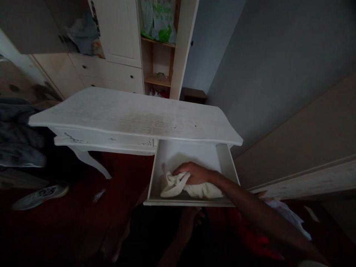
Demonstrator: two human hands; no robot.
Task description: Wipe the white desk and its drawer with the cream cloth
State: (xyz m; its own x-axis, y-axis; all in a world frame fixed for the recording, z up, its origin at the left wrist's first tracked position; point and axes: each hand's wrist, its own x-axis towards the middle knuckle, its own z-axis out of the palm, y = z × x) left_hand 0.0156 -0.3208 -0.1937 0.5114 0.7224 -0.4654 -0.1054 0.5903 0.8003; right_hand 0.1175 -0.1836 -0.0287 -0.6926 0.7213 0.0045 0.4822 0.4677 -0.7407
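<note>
My right hand (194, 172) is inside the pulled-out drawer (191, 203), its fingers closed on a cream cloth (174, 185). The bunched cloth lies on the drawer bottom near the front panel, with part of it spread to the right under my wrist. Below the drawer front is my left hand (190, 217), in deep shadow. Its fingers look curled close to the front panel, and what they hold, if anything, is hidden. The drawer belongs to a white desk (111, 107) whose top has brownish smudges around the middle.
A white cabinet (119, 40) with open shelves holding plastic bags (161, 22) stands behind the desk. At left are grey fabric (19, 137) and a shoe (41, 196) on the red floor. A wall (278, 74) runs along the right, with a white bag (289, 215) below.
</note>
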